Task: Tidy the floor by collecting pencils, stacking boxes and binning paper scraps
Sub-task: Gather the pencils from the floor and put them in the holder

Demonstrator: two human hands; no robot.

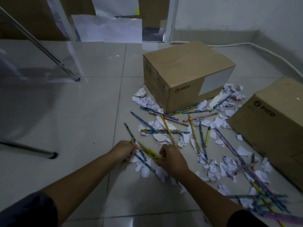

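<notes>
The pencils (pixel 167 126) lie strewn over the tiled floor (pixel 91 112) among paper scraps (pixel 213 169), near two cardboard boxes (pixel 185 74). They look light, stiff and likely to roll, best pinched mid-shaft and bunched. The left hand (pixel 125 151) is closed around a small bundle; the right hand (pixel 172 159), fingers curled, grips its other end.

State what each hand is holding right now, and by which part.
The left hand grips a bunch of pencils near one end. The right hand closes on the other end of the same bunch; its fingertips are hidden.
</notes>
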